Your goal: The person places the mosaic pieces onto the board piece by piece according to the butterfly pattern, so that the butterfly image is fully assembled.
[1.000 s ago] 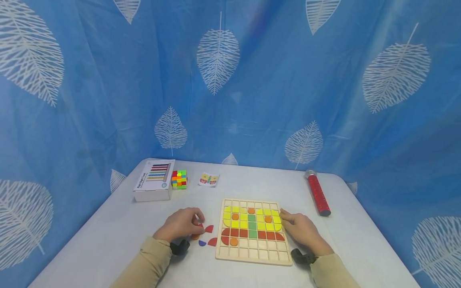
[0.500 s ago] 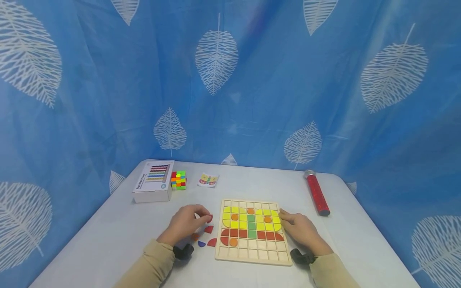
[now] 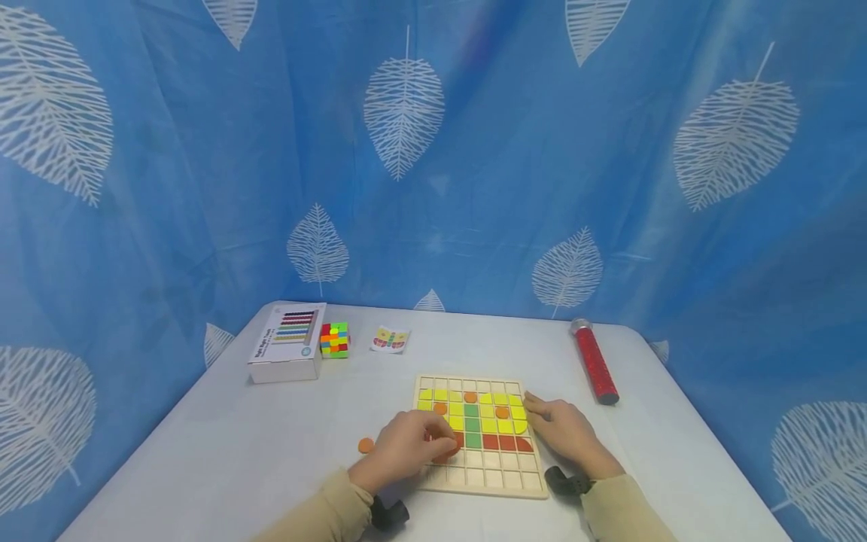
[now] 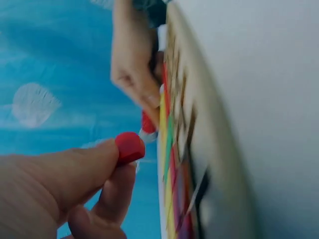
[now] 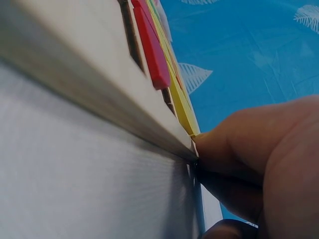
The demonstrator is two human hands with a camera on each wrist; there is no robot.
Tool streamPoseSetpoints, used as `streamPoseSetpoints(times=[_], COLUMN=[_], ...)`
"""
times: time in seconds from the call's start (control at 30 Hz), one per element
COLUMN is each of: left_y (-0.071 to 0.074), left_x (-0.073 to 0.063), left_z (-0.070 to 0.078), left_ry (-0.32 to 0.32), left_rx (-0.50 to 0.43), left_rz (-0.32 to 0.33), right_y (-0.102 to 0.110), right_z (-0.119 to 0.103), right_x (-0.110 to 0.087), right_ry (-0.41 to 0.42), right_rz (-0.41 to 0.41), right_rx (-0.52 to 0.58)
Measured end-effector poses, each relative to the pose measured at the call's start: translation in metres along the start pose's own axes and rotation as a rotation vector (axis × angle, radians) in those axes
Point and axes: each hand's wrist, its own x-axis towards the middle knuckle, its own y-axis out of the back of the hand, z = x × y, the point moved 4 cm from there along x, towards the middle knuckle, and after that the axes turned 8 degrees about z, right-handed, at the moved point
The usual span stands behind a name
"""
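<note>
Between thumb and forefinger my left hand (image 3: 409, 446) pinches a small red puzzle piece (image 4: 129, 148) with a rounded edge. The hand is over the left part of a wooden grid board (image 3: 493, 479), hiding some squares. Yellow, green, red and orange pieces fill many of the board's squares, such as a green strip (image 3: 472, 425) in the middle. My right hand (image 3: 569, 435) grips the board's right edge, thumb at the top edge and fingers lower in the right wrist view. An orange disc (image 3: 366, 446) lies on the table beside my left wrist.
Farther back are a white box (image 3: 284, 342), a colored puzzle cube (image 3: 335, 340) and a small pattern card (image 3: 390, 340). A red glittery tube (image 3: 596, 365) lies at the right. Behind the table hangs a blue leaf-print curtain (image 3: 474, 188).
My left hand has picked up the red piece from the loose ones at the left and carried it rightward over the board. My right hand stays at the board's edge.
</note>
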Motion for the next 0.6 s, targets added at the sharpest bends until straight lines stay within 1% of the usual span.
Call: streamPoseSetpoints(times=[0.1, 0.2, 0.3, 0.43, 0.6], left_y=[-0.010, -0.016, -0.018, -0.020, -0.022], left_x=[0.000, 0.001, 0.001, 0.002, 0.001], left_z=[0.004, 0.006, 0.006, 0.005, 0.005], left_ry=[-0.019, -0.050, -0.066, -0.073, -0.097], left_rx=[0.047, 0.101, 0.158, 0.214, 0.266], left_rz=[0.002, 0.010, 0.018, 0.020, 0.033], right_y=[0.001, 0.001, 0.001, 0.000, 0.000], right_z=[0.000, -0.001, -0.001, -0.001, 0.000], right_x=[0.000, 0.000, -0.001, -0.001, 0.000], right_ry=[0.003, 0.004, 0.004, 0.004, 0.014], right_rz=[0.006, 0.008, 0.008, 0.010, 0.019], right_rx=[-0.001, 0.001, 0.008, 0.006, 0.002])
